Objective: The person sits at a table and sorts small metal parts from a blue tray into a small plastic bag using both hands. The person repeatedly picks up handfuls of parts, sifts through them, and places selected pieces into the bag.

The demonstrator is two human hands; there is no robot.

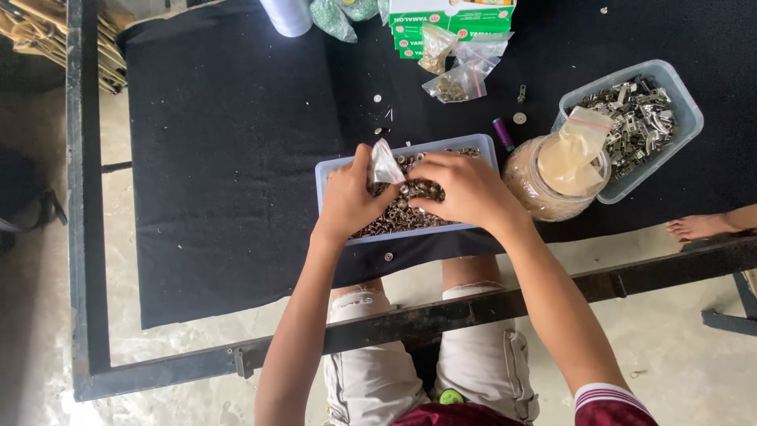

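Observation:
A pale blue plastic tray (pixel 331 168) full of small metal snap buttons (pixel 398 214) sits on a black cloth over a glass table. My left hand (pixel 348 201) pinches a small clear plastic bag (pixel 385 165) above the tray's left half. My right hand (pixel 465 189) reaches into the tray beside the bag, fingers curled on the buttons; what it holds is hidden.
A round clear jar (pixel 544 189) with a bag inside stands right of the tray. A second clear tub (pixel 662 87) holds metal clips. Small filled bags (pixel 457 71), green boxes (pixel 449 20) and a purple thread spool (pixel 502 134) lie behind. Another person's foot (pixel 698 227) shows at right.

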